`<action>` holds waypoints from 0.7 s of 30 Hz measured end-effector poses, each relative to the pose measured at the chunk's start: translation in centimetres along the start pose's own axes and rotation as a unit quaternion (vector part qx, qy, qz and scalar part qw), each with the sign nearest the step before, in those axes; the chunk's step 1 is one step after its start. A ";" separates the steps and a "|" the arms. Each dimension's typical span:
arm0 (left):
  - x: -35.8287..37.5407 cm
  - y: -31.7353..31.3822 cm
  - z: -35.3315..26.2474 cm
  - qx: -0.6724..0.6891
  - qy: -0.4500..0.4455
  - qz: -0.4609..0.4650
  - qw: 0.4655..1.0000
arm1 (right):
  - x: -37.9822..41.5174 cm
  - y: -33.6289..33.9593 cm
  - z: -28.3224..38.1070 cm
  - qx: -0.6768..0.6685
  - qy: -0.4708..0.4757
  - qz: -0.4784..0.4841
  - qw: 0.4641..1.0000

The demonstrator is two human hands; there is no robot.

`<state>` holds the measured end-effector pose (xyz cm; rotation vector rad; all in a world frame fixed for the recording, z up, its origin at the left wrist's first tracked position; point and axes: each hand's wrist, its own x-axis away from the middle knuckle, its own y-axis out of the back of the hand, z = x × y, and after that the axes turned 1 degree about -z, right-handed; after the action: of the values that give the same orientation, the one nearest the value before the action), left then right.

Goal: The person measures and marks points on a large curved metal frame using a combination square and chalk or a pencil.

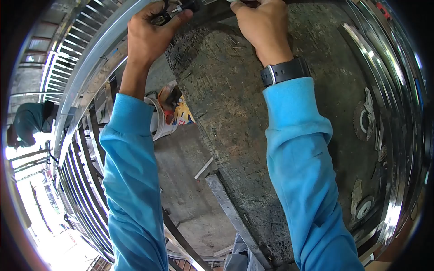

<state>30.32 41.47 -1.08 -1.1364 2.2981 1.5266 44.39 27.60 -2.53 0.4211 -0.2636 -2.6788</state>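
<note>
At the top edge of the head view, my left hand (149,36) is closed round a dark tool (187,6) with a short metallic part, its kind not clear. Part of that tool is cut off by the frame. My right hand (266,27), with a black watch strap at the wrist, reaches over the far end of the worn dark board (226,104). Its fingers are bent together at the frame's edge, and what they grip is hidden. A strip of pale metal shows between the two hands, mostly out of view.
A white bucket (160,122) with a colourful bag stands below the board's left edge. Metal bars (83,153) run along the left. Discs (364,208) and shiny metal lengths (398,189) lie right. A bar (235,217) crosses the near edge. Another person (30,122) bends at far left.
</note>
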 end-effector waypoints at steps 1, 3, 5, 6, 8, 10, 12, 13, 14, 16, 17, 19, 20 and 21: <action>0.0 0.0 0.0 -0.002 -0.001 0.002 1.000 | 0.1 -0.1 0.0 0.011 -0.002 0.004 1.000; 0.0 0.0 0.0 -0.008 -0.014 -0.005 1.000 | 1.2 1.0 2.1 0.056 -0.018 0.019 0.998; -0.1 -0.2 0.0 -0.005 -0.021 -0.012 1.000 | 1.4 1.0 2.6 0.103 -0.033 0.033 0.994; -0.1 -0.2 0.0 -0.002 -0.028 -0.019 0.999 | 1.2 0.4 2.0 0.120 -0.018 0.035 0.992; 0.1 -0.4 -0.9 0.007 -0.005 -0.022 1.000 | 1.8 1.0 2.4 0.139 0.009 0.047 0.989; 0.1 -0.5 -1.2 0.014 0.018 -0.027 0.999 | 1.9 1.1 2.7 0.135 0.004 0.053 0.989; 0.0 -0.5 -1.0 -0.005 0.050 -0.015 0.999 | 1.9 0.9 2.6 0.131 -0.001 0.061 0.990; 0.0 -0.4 -0.8 -0.004 0.051 -0.016 0.999 | 2.0 0.8 2.4 0.128 0.011 0.058 0.990; -0.1 -0.4 -0.6 -0.012 0.055 -0.004 0.998 | 2.0 0.7 2.4 0.125 0.023 0.054 0.990; -0.2 -0.4 -0.5 -0.018 0.059 0.007 0.998 | 2.1 0.9 2.8 0.117 0.013 0.058 0.991; -0.2 -0.4 -0.7 -0.001 0.051 0.004 0.999 | 2.2 1.0 3.1 0.108 0.003 0.063 0.992; -0.2 -0.5 -1.0 0.015 0.042 0.001 0.999 | 1.6 -0.2 1.6 0.103 0.038 0.047 0.993; -0.1 -0.7 -1.2 0.024 0.035 -0.016 0.999 | 1.4 -0.7 1.0 0.098 0.072 0.032 0.992; -0.1 -0.8 -1.2 0.033 0.028 -0.034 0.998 | 1.3 -1.0 0.4 0.097 0.072 0.031 0.992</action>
<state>31.27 40.32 -1.01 -1.2422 2.3022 1.4012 42.77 28.00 -2.76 0.6516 -0.4886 -2.5566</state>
